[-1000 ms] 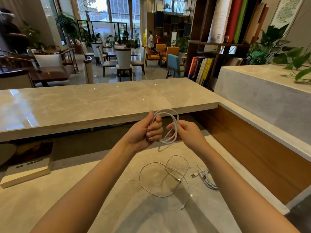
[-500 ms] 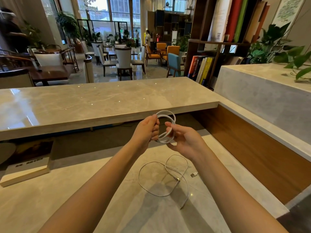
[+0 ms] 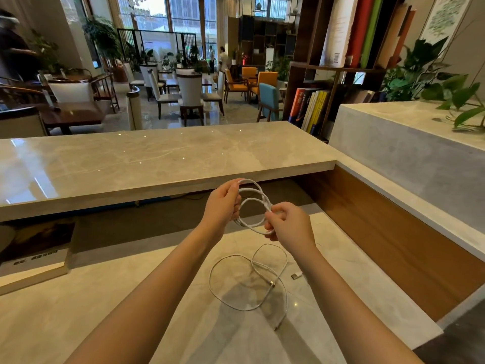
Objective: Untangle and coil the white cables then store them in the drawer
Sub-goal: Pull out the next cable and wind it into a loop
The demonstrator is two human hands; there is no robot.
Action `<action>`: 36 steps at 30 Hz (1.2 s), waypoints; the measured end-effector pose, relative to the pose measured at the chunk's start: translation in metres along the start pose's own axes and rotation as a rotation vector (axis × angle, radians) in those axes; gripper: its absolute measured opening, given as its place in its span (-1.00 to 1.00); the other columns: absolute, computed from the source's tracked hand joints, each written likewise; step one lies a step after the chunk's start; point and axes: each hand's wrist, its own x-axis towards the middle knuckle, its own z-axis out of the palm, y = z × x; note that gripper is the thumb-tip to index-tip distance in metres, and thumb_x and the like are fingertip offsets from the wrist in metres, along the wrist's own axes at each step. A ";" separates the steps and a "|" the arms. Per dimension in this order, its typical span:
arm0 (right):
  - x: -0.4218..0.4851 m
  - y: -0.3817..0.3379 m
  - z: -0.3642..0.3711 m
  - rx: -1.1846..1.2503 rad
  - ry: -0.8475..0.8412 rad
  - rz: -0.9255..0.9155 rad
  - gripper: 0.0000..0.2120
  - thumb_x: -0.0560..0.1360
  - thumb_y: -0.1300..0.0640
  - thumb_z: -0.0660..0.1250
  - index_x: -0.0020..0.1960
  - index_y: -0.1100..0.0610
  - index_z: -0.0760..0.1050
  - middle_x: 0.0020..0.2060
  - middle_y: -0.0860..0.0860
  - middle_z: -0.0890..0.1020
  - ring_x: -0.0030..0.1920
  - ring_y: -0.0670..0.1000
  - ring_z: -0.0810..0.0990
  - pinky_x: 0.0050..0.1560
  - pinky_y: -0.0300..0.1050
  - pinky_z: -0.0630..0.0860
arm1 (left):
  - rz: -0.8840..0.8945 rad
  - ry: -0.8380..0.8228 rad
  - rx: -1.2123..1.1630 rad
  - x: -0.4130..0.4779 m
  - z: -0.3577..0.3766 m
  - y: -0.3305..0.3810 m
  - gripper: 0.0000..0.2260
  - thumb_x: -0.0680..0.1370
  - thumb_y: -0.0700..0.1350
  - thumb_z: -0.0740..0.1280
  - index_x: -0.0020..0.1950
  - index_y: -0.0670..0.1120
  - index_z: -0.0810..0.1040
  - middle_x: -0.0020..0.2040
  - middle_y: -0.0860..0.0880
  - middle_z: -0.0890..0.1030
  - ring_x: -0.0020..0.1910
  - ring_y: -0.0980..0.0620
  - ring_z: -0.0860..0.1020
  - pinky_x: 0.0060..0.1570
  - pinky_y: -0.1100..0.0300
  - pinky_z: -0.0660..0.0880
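**A:** Where is this?

**B:** At a lobby reception desk. There's a pale, glossy marble worktop point(image 3: 105, 298) low in front and a raised marble counter ledge point(image 3: 131, 164) behind it. A wood-panelled wall runs down the right, with café chairs and a dark bookshelf point(image 3: 328, 74) beyond.

**A:** And the cables?

**B:** One thin white coiled cable point(image 3: 256, 191), a few loose loops, is held in the air above the worktop between both hands. The left hand point(image 3: 221, 203) has its fingers curled round the bundle's left side. The right hand point(image 3: 291, 224) pinches the lower right side between thumb and bent fingers. Neither hand is spread.

**A:** So that one's finished?

**B:** Nearly, I'd judge. The loops are gathered but uneven, and nothing ties them. I can't tell where its ends sit.

**A:** What else is out?

**B:** A second thin white cable point(image 3: 236, 285) lies sprawled on the worktop below the hands. It makes two wide loops that cross each other, and one end trails toward the near edge. It isn't coiled at all. A small silvery plug point(image 3: 296, 276) also shows just beside the right forearm, but the arm hides whatever it belongs to.

**A:** And the drawer?

**B:** Not in view. As I read it, one cable is close to coiled, at least one more has to be gathered, and nothing has been stored yet.
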 end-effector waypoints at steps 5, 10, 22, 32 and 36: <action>0.003 -0.013 -0.029 0.652 -0.022 0.249 -0.93 0.55 0.25 0.24 -0.02 0.23 0.49 -0.40 0.07 0.51 -0.46 -0.04 0.48 -0.43 -0.23 0.50 | 0.040 0.038 0.021 0.011 0.009 -0.001 -0.74 0.63 -0.14 0.13 0.24 -0.03 0.52 -0.37 0.01 0.37 -0.44 0.14 0.31 -0.44 0.31 0.30; 0.013 -0.012 -0.069 0.535 -0.451 0.360 -0.88 0.56 0.23 0.21 -0.14 0.21 0.45 -0.46 0.00 0.40 -0.58 -0.15 0.24 -0.63 -0.36 0.16 | -0.054 0.035 0.015 0.028 0.013 -0.001 -0.76 0.62 -0.14 0.15 0.16 -0.07 0.57 -0.38 -0.01 0.38 -0.45 0.11 0.27 -0.47 0.29 0.23; 0.017 0.024 -0.073 -0.322 -0.271 -0.123 -0.80 0.56 0.09 0.25 -0.04 0.14 0.62 -0.26 -0.15 0.53 -0.22 -0.18 0.49 -0.21 -0.32 0.41 | -0.440 -0.124 -0.999 0.032 0.034 0.015 -0.76 0.64 -0.14 0.05 0.10 -0.19 0.47 -0.49 0.03 0.28 -0.61 0.15 0.19 -0.60 0.35 0.13; 0.026 0.013 -0.055 0.517 -0.246 0.196 -0.81 0.50 0.41 0.25 0.09 0.35 0.51 -0.10 0.27 0.66 -0.18 0.07 0.69 -0.14 -0.19 0.64 | -0.221 -0.033 -0.694 0.014 0.065 -0.003 -0.74 0.63 -0.15 0.09 0.27 -0.14 0.43 -0.43 0.02 0.24 -0.54 0.15 0.19 -0.55 0.32 0.19; 0.025 0.013 -0.057 0.681 -0.241 0.259 -0.79 0.54 0.28 0.26 0.14 0.34 0.50 -0.04 0.26 0.66 -0.06 0.12 0.68 -0.03 -0.10 0.64 | -0.059 -0.034 -0.331 0.009 0.072 -0.008 -0.76 0.64 -0.13 0.08 0.25 -0.06 0.44 -0.38 0.00 0.33 -0.44 0.13 0.29 -0.39 0.26 0.31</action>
